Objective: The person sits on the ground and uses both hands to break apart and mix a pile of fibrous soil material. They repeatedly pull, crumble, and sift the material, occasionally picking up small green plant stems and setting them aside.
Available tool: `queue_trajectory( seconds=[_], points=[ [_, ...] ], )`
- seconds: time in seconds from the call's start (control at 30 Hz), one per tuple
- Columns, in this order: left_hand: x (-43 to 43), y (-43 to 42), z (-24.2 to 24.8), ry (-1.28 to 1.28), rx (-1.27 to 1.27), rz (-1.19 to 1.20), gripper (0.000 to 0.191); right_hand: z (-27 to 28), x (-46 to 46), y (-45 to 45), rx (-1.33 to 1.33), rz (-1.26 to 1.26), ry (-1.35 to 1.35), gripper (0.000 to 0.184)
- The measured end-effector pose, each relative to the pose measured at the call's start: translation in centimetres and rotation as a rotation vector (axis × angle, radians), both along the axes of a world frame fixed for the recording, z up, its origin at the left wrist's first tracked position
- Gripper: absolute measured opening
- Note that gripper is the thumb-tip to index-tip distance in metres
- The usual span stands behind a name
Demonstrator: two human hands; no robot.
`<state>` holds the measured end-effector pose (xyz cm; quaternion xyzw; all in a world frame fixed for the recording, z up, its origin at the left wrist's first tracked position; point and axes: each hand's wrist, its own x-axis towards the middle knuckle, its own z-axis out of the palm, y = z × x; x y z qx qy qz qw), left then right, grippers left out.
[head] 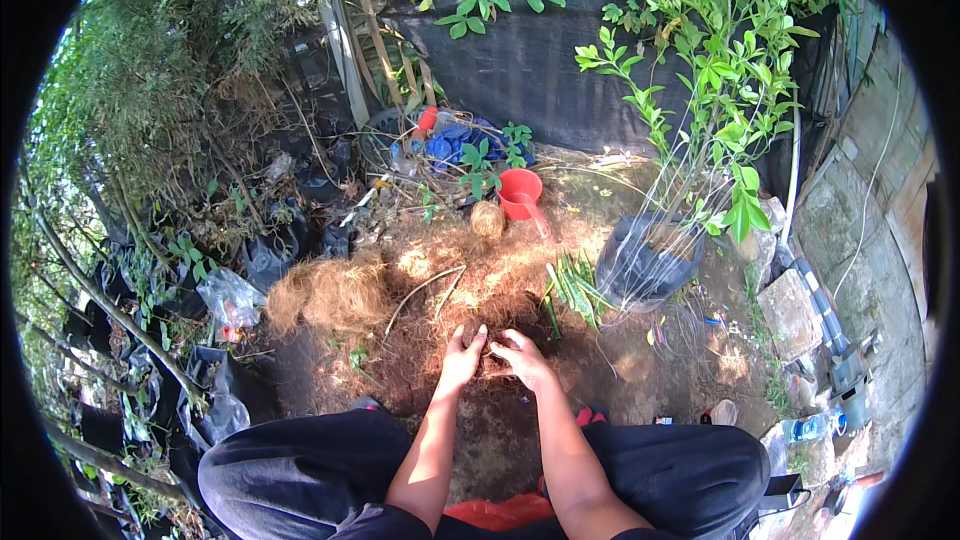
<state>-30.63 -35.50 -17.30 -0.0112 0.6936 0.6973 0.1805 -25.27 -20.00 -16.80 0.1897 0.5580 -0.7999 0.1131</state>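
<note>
My left hand (463, 354) and my right hand (523, 360) are close together low over the ground, fingers curled around a dark brown clump of plant fibre (489, 366). The hands hide part of the clump. Loose brown fibre (480, 292), which looks like coconut coir, is spread just beyond them. To the left lies a bigger golden-brown fibre heap (330, 292). A round fibre ball (487, 220) rests farther out, beside a red plastic dipper (519, 195). Cut long green leaves (574, 289) lie right of the loose fibre.
A leafy plant in a black grow bag (645, 262) stands at right, near a concrete block (790, 315). Black grow bags (217, 397) and branches crowd the left. A clear plastic bag (231, 296) lies near the fibre heap. Dark sheeting (525, 67) hangs behind.
</note>
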Motion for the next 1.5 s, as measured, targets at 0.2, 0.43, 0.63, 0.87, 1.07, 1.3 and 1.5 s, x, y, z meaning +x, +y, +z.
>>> queue_trajectory(
  seconds=[0.2,0.43,0.63,0.87,1.07,1.3,1.5],
  points=[
    [1.0,0.3,3.2,-0.109,-0.045,0.063,0.048,0.5,-0.2,-0.5,0.055,-0.006,-0.043,0.055],
    [0.0,0.0,-0.4,-0.105,-0.063,0.112,0.062,-0.3,-0.3,-0.8,0.136,-0.118,-0.057,0.047],
    [0.2,-0.6,-1.6,-0.169,-0.217,0.249,0.070,-1.6,-0.9,0.7,0.162,-0.338,-0.093,0.025],
    [-0.9,-1.3,-2.9,-0.157,-0.137,0.196,0.064,-2.8,-1.6,3.1,0.403,-0.441,0.056,0.030],
    [-0.6,-1.4,-1.5,-0.086,-0.088,0.148,0.069,-1.0,-2.5,4.4,0.681,-0.361,0.184,0.041],
    [-0.5,-0.4,0.3,-0.149,0.067,0.182,0.069,3.5,-1.7,2.2,0.524,-0.044,-0.069,0.060],
    [-0.9,-1.0,-0.6,-0.188,0.048,-0.090,0.072,5.4,-1.1,-0.1,0.250,0.049,-0.030,0.073]
  ],
)
